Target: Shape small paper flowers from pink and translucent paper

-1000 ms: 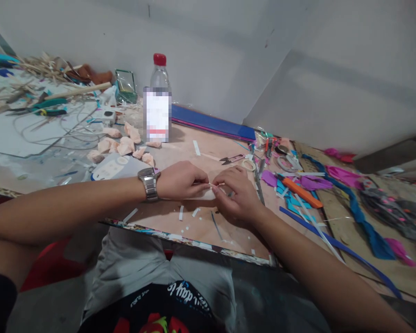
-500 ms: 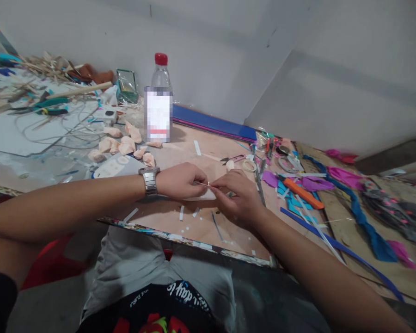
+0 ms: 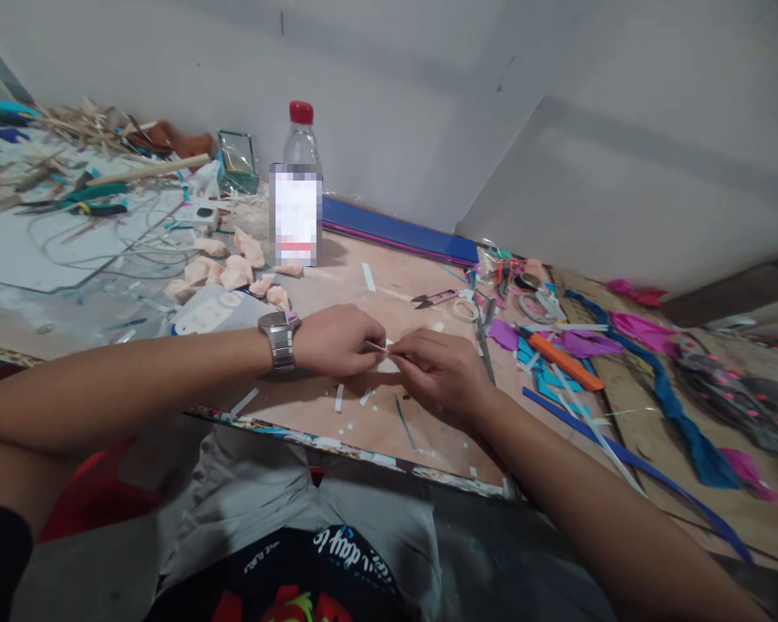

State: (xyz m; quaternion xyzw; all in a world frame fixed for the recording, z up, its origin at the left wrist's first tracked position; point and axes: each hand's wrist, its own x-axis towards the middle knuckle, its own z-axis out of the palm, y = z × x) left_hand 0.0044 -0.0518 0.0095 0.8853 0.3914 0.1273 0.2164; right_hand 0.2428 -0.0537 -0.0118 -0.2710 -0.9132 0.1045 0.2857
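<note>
Between my two hands is a thin, pale stick (image 3: 376, 346), too small to make out fully. My left hand (image 3: 341, 339), with a metal watch (image 3: 278, 340) on its wrist, pinches the stick's left part. The fingertips of my right hand (image 3: 444, 373) are closed at its other end, nearly touching the left fingers. A bit of white paper (image 3: 387, 366) shows below the fingertips, mostly hidden. Small white strips (image 3: 340, 398) lie on the board just in front of my hands.
A red-capped bottle (image 3: 302, 138) stands behind my left hand, beside peach-coloured lumps (image 3: 237, 272). Small thread snips (image 3: 437, 298) and a tape roll (image 3: 465, 309) lie beyond my right hand. An orange cutter (image 3: 567, 361) rests at right, pliers (image 3: 97, 194) at far left.
My right hand has shifted slightly down and its fingers have drawn closer together. The thread snips show more fully behind it. My left hand stays nearly in place.
</note>
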